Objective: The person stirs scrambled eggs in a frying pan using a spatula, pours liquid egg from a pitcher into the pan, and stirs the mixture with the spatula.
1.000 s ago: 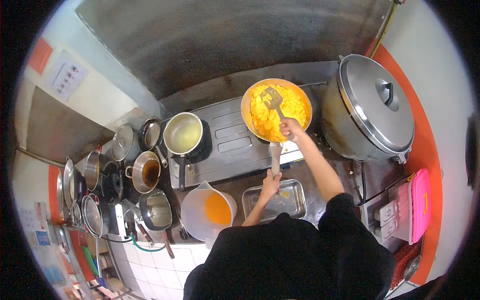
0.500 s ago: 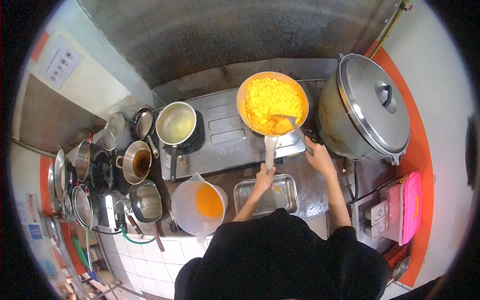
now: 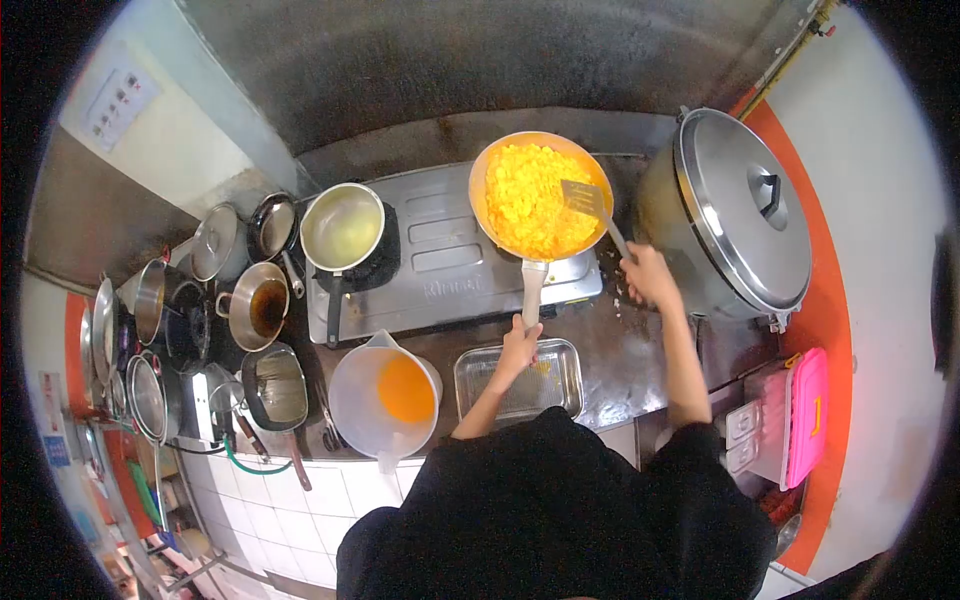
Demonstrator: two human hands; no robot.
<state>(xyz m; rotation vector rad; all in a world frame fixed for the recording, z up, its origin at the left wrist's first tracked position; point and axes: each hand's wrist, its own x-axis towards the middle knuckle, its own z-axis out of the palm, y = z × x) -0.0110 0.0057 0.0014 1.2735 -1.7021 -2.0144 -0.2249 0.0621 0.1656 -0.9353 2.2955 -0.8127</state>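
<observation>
L hand (image 3: 519, 346) grips pan (image 3: 480, 192) w/ scrambled egg (image 3: 538, 196), R hand (image 3: 650, 277) clasps spatula (image 3: 588, 199), jug (image 3: 352, 402) w/ orange liq (image 3: 406, 390)

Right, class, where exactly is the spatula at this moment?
In the head view, the spatula is right of centre, its blade at the right side of the yellow food in the pan, its handle in the right hand.

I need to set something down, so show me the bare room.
Clearest is the counter between the metal tray and the right forearm, in front of the stove. The stove's top is bare between the saucepan and the frying pan, though possibly hot. The counter's left end is crowded with pans, and the jug sits close to the tray.
</observation>
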